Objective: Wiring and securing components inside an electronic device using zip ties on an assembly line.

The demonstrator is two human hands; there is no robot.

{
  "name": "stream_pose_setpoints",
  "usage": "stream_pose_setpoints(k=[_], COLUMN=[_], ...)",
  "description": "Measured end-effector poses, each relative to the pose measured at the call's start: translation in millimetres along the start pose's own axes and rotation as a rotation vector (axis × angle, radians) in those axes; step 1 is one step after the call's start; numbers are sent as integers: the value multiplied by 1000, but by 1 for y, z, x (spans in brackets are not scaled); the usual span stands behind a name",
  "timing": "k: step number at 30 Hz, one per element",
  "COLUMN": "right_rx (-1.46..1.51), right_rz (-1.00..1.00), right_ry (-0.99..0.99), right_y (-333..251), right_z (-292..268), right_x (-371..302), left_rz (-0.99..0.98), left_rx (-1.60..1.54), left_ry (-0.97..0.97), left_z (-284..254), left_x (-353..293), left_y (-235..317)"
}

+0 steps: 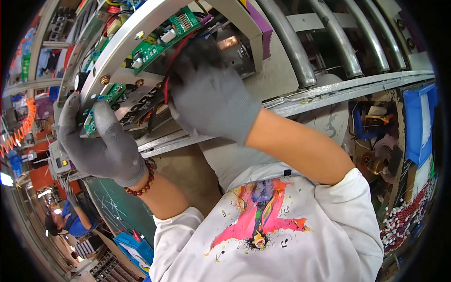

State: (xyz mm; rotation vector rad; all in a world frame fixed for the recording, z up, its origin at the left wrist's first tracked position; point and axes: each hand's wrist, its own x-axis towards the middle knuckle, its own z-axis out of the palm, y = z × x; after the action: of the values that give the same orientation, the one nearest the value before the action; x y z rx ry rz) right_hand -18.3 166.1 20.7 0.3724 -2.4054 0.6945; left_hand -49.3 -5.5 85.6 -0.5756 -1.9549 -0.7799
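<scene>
A light metal housing (109,58) with an open inside stands in front of me. Green circuit boards line it, a long one (157,50) near the top and a smaller one (112,95) lower down. My left hand (105,150), in a grey glove, closes thumb and fingers round the housing's lower left end, beside the smaller board. Inside the housing reaches my right hand (213,101), also grey-gloved. Its fingers are smeared by motion, so what they touch is unclear. A red wire (171,68) runs down next to them.
Metal conveyor rollers (293,47) lie at the upper right, bordered by a silver rail (319,96). Farther right hang a blue bin (418,124) and bundled red and white wires (406,214). An orange coiled hose (21,134) and a co-worker in blue (77,221) are at left.
</scene>
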Motion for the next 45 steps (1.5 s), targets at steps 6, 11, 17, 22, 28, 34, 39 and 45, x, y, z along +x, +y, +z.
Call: stream_pose_setpoints(k=[6,11,17,22,28,34,39,45], right_rx=[-106,-203,-76,-149,-30,3,249,-87], right_rz=[52,-31,61,-124,8,-31,79,-6], right_ry=[37,-19,-167,-72,-201,-275,-299,108], right_y=[-8,7,12,19,18,6,13,10], right_z=[-13,-26,-22,-21,-25,-26,-28,-19], right_x=[-15,-10,4,3,2,8,5,-7], left_rz=[3,-12,48,89,147,107,116,116], left_rx=[-11,24,135,192,216,239,307,289], left_ry=[8,5,-28,-33,-7,-21,-28,-33], left_z=[0,-2,-5,-6,-4,-5,-6,-5], left_x=[1,2,4,5,7,5,6,6], left_y=[0,3,-2,-3,-2,-1,2,3])
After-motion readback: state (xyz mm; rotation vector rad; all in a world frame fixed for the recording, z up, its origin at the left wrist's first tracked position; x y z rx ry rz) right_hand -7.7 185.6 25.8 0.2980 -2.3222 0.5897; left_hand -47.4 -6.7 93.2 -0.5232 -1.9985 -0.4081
